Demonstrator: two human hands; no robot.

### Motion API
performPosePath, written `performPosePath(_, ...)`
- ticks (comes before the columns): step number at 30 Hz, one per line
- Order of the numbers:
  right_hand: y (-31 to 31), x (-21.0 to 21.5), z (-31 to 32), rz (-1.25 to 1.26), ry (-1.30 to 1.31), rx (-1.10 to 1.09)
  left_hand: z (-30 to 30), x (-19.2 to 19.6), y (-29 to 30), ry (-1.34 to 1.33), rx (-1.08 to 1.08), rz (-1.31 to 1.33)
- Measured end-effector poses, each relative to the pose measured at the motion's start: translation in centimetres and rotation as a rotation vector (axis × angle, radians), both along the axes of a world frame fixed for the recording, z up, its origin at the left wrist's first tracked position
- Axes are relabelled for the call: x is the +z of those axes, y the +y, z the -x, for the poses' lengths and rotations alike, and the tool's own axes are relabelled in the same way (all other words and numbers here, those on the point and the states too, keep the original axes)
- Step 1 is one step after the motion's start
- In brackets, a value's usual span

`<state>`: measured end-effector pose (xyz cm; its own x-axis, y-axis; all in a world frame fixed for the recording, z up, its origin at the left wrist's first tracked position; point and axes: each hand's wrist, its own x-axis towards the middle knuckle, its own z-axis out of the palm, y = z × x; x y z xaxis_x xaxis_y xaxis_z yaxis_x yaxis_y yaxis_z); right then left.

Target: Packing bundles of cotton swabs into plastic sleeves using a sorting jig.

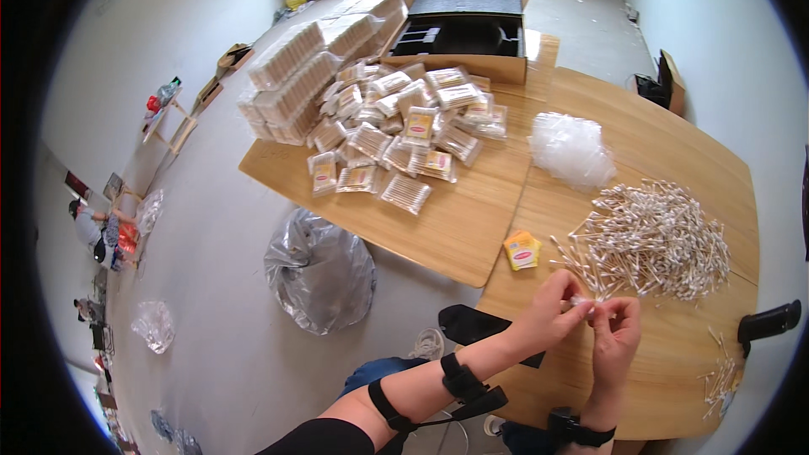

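Note:
My left hand (549, 313) and my right hand (617, 339) meet at the near edge of a loose heap of cotton swabs (661, 240). Both are closed in a pinch, their fingertips almost touching. White cotton tips (580, 301) show between the fingers, so a few swabs appear to be held there; their sticks are mostly hidden. Just beyond my left hand lies a small stack of yellow printed cards (522, 249). Farther back is a pile of thin clear plastic bags (573, 149).
Filled swab packets (404, 131) are heaped on the left table, beside stacked wrapped bundles (291, 76) and an open cardboard box (463, 21). A grey plastic sack (320, 274) stands on the floor. Stray swabs (719, 379) and a black object (768, 324) lie at the right edge.

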<state>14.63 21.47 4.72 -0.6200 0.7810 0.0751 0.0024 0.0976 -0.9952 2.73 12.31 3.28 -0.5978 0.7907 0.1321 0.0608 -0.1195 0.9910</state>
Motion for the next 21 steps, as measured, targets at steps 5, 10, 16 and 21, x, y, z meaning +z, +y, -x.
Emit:
performPosePath(5, -0.6, -1.4, 0.2, -0.004, -0.065, -0.017, -0.7, -0.5, 0.1, 0.038, 0.041, 0.026)
performPosePath(10, -1.3, -1.3, 0.7, 0.075, 0.038, -0.011, -0.6, -0.1, -0.1, -0.033, -0.043, 0.021)
performPosePath(16, -1.1, -1.9, 0.6, 0.035, 0.059, -0.044, -0.9, 0.0, 0.1, -0.077, 0.0, 0.023)
performPosePath(21, -1.3, -1.0, 0.5, -0.077, 0.043, -0.056, -0.6, -0.3, -0.2, 0.054, -0.007, -0.036)
